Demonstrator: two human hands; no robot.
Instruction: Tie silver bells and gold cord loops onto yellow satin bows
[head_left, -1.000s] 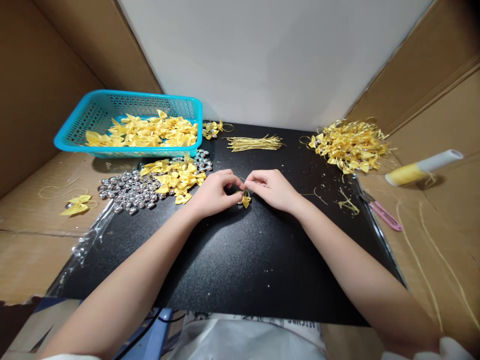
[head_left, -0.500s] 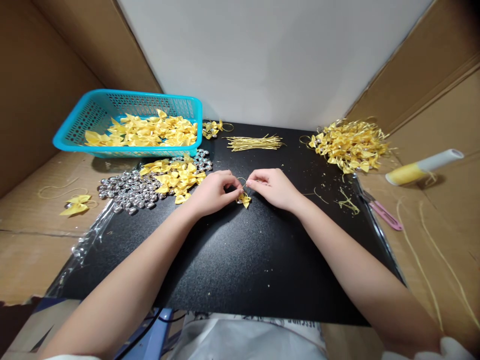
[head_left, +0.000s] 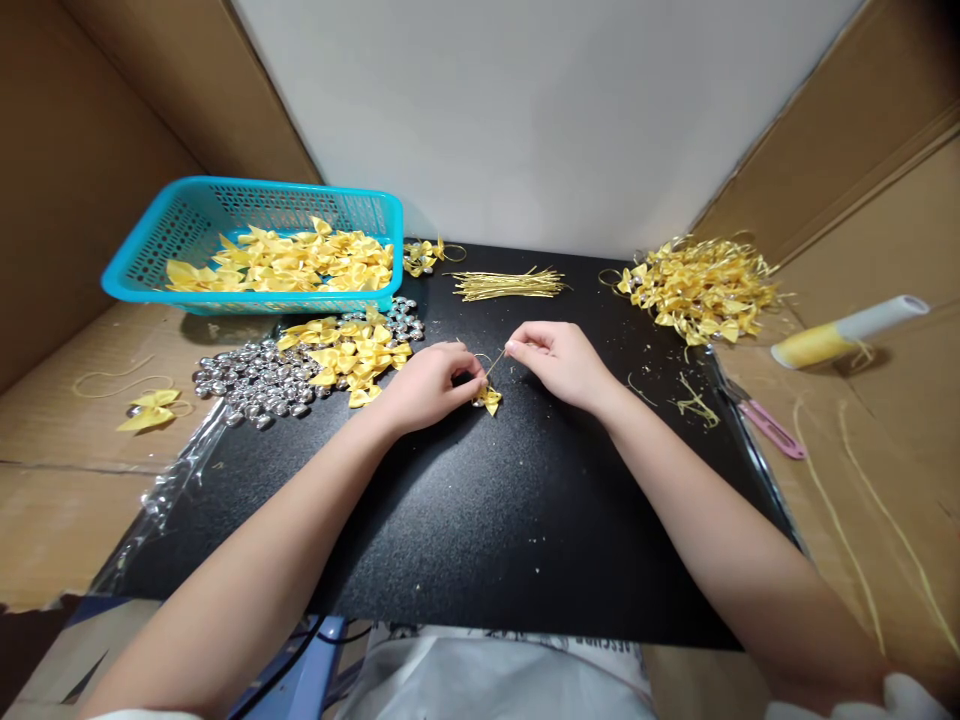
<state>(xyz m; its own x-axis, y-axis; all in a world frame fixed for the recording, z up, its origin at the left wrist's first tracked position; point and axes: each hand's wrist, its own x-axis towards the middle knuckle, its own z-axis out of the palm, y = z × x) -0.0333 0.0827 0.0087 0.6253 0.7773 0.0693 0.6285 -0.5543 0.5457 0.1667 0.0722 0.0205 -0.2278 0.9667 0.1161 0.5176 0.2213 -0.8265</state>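
Note:
Over the middle of the black tabletop, my left hand [head_left: 437, 385] is closed in a pinch at the top of a small yellow ribbon bow [head_left: 490, 401]. A silvery bead partly shows beside the bow, under my fingertips. My right hand [head_left: 561, 362] pinches a thin gold cord [head_left: 496, 362] between thumb and forefinger. The cord runs down and left, slanting from those fingers to the bow. A thin loop of cord also arches just above the bow, near my left fingertips. The exact knot or join is too small to make out.
A blue basket [head_left: 247, 296] of yellow bows stands back left, with silver beads [head_left: 259, 380] and loose bows [head_left: 360, 358] before it. Cut gold cords [head_left: 510, 285] lie at the back. Finished bows [head_left: 697, 290] are heaped back right, near pink-handled scissors [head_left: 772, 428] and a tube [head_left: 847, 332].
My right hand has moved slightly right and up, drawing the gold cord out into a straight slant from the bow. My left hand has stayed in place.

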